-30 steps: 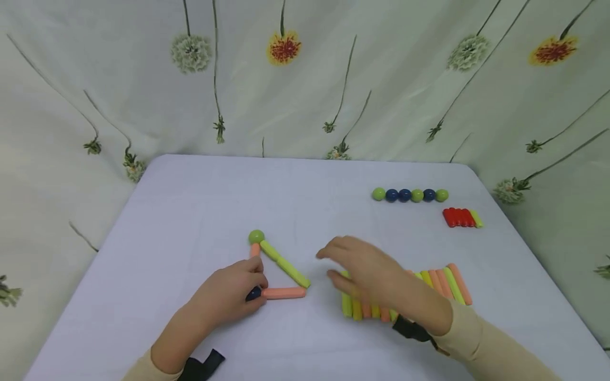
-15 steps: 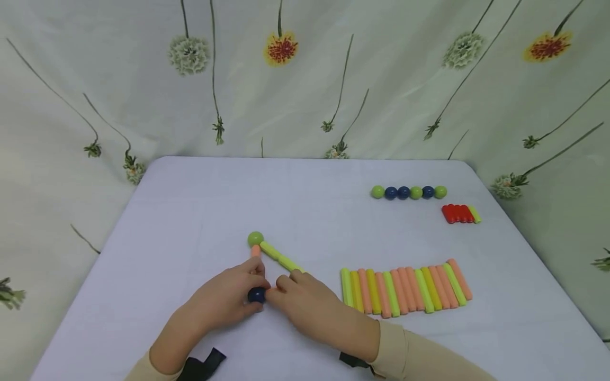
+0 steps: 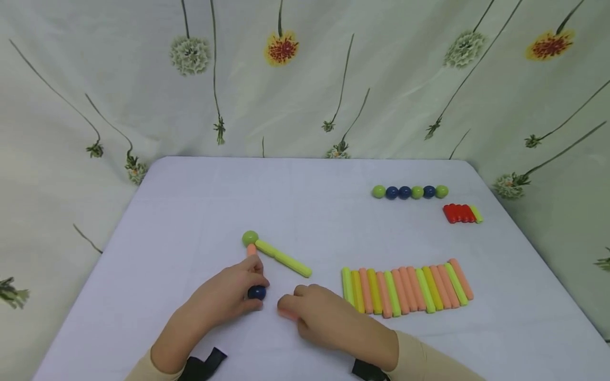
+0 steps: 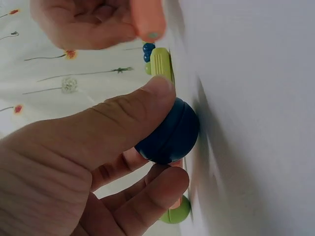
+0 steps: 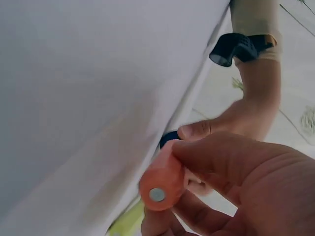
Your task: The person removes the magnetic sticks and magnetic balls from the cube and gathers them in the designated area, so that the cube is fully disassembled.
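Note:
My left hand (image 3: 229, 291) pinches a dark blue ball (image 4: 177, 132) between thumb and fingers, just above or on the white cloth. From under its fingers a salmon stick (image 3: 251, 250) runs up to a green ball (image 3: 250, 238). Two lime sticks (image 3: 283, 259), end to end, slant away from that green ball. To the right of the blue ball, my right hand (image 3: 329, 320) grips another salmon stick (image 5: 165, 177) between thumb and fingers. A round silvery disc, like a magnet, shows in its end. In the head view the hand covers most of that stick.
A row of salmon, lime and yellow sticks (image 3: 405, 290) lies right of my right hand. Further back are a line of green and blue balls (image 3: 404, 192) and a small group of red sticks (image 3: 458, 213) with a lime one. A flower-patterned curtain (image 3: 295, 95) hangs behind the table.
My right hand came left to the salmon stick beside the blue ball, took hold of it and drew it away rightward. The green ball and lime sticks shifted slightly. My left hand stayed put.

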Action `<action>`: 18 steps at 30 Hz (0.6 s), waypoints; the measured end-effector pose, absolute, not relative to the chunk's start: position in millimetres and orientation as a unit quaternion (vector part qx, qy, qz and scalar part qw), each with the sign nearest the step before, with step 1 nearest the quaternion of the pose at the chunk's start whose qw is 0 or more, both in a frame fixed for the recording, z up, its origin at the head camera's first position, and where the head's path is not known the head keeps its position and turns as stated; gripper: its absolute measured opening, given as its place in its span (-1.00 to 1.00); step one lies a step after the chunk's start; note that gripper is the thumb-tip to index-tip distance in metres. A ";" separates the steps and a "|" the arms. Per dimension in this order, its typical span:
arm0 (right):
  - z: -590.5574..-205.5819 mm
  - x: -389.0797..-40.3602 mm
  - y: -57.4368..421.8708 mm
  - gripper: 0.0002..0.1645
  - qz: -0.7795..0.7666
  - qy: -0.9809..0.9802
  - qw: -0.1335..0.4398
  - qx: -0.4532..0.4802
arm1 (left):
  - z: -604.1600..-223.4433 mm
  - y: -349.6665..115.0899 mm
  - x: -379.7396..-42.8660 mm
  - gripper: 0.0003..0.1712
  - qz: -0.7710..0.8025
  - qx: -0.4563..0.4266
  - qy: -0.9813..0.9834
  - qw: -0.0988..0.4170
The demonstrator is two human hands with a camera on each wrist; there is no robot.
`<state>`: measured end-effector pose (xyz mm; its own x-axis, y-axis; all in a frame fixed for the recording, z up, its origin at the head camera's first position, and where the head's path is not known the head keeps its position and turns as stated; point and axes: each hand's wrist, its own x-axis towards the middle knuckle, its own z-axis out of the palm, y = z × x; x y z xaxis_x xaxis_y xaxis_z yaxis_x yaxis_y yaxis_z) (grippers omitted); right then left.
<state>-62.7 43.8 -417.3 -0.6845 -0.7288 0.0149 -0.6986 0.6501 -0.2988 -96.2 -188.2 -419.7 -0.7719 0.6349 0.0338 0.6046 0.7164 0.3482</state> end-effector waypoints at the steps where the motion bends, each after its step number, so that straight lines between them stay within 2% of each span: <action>1: -416.0 -62.1 50.4 -0.60 -0.163 0.906 0.059 -0.385 | -420.0 -187.8 -96.0 -0.62 0.169 0.332 0.927 0.047; 4: -412.0 -60.7 73.3 -0.53 -0.226 0.909 0.061 -0.344 | -420.6 -186.7 -95.3 -0.61 0.158 0.325 0.931 0.054; 10: -403.9 -63.5 124.2 -0.55 -0.307 0.919 0.021 -0.249 | -421.1 -185.9 -94.3 -0.61 0.149 0.330 0.931 0.049; 13: -397.5 -67.6 152.2 -0.56 -0.311 0.932 0.019 -0.183 | -421.5 -186.0 -94.3 -0.62 0.155 0.334 0.929 0.044; 18: -393.8 -76.3 210.1 -0.56 -0.268 0.959 -0.019 -0.090 | -423.1 -185.4 -94.4 -0.64 0.154 0.336 0.928 0.040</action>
<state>-76.3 210.1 -393.8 -0.9832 -0.1618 0.0842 -0.1820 0.8407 -0.5100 -94.4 -185.4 -423.1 -0.7712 0.6359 0.0286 0.6110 0.7269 0.3136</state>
